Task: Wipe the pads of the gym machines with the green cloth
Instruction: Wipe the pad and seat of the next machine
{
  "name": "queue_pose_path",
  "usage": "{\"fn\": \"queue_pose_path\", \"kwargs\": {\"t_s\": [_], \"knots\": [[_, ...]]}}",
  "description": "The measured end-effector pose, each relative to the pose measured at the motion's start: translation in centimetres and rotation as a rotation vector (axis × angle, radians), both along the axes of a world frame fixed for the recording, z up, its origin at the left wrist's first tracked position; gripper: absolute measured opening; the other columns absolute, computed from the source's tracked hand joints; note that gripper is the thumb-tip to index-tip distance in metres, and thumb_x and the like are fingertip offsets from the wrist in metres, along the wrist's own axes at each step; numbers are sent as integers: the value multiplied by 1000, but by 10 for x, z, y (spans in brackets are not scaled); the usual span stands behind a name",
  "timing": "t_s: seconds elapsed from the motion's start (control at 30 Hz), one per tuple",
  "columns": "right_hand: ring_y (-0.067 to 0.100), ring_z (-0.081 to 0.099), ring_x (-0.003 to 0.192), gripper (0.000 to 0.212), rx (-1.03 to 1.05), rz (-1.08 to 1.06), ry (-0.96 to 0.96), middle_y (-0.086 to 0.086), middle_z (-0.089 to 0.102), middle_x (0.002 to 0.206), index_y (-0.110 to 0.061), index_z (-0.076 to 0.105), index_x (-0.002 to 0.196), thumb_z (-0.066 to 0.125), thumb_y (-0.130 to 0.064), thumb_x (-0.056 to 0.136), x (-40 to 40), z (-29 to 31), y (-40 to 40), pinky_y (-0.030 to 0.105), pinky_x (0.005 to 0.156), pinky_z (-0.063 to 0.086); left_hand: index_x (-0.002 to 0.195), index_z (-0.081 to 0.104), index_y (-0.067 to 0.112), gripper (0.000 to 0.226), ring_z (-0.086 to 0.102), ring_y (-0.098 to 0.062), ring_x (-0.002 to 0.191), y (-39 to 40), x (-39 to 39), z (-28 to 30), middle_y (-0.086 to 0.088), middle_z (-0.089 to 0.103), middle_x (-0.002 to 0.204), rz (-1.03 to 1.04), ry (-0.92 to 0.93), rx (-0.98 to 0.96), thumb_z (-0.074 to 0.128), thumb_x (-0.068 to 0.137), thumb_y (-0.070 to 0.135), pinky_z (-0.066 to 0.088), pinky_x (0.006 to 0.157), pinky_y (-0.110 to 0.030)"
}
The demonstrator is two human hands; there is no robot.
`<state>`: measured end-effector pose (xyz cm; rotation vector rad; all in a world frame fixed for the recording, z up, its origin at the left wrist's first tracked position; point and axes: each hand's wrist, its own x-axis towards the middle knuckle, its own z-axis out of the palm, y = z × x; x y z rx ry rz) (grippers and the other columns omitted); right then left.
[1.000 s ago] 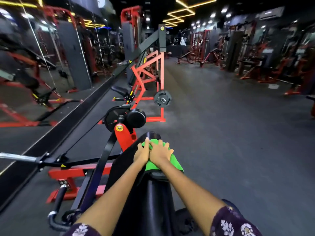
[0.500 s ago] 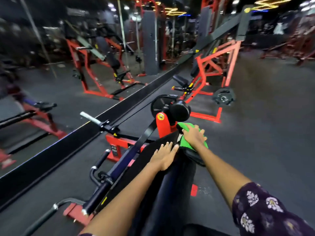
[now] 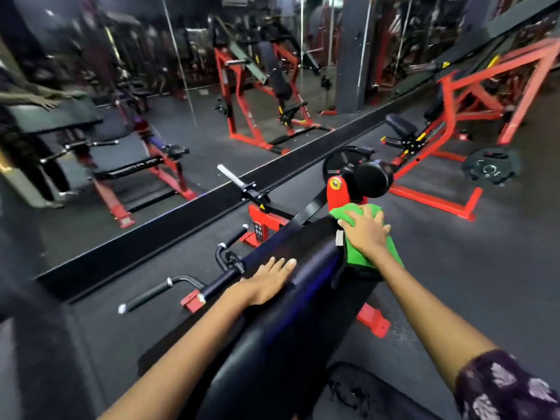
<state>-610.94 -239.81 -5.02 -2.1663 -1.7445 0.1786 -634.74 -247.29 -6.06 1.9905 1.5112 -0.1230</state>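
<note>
A long black pad (image 3: 272, 338) of a red-framed gym machine runs from the bottom centre up toward a black roller (image 3: 368, 178). The green cloth (image 3: 360, 253) lies draped over the pad's far right end. My right hand (image 3: 365, 231) presses flat on top of the cloth, fingers spread over it. My left hand (image 3: 269, 280) rests flat on the pad's left slope, fingers apart, holding nothing, well short of the cloth.
A mirror wall with a black base strip (image 3: 194, 213) runs along the left. Handle bars (image 3: 157, 294) stick out left of the pad. Another red machine (image 3: 472, 122) with a weight plate (image 3: 489, 169) stands far right. Dark rubber floor (image 3: 472, 268) lies to the right.
My hands, together on the cloth a second ago, have parted: the right hand pushed the cloth toward the pad's far end, the left stayed back on the pad. My view swung left.
</note>
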Motion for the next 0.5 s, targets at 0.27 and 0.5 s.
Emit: {"fn": "queue_pose_path", "kwargs": {"t_s": [0.27,0.5], "knots": [[30,26,132,44,112,166,-33,-4,36,147,-34,55,130,40,-54,94,-45,-6,-47,50,104,24,151,10,29,125,1,-7,145,-60,-61,-6,15,5,157,394,-230,-99,8,50,101,-2,120,-39],[34,42,119,58,314,433,-17,0,51,137,-39,61,122,29,-66,82,-96,-28,-131,47,90,34,151,-1,27,52,-9,-20,146,-119,-75,0,1,-9,159,112,196,179,12,103,38,5,115,-57]]}}
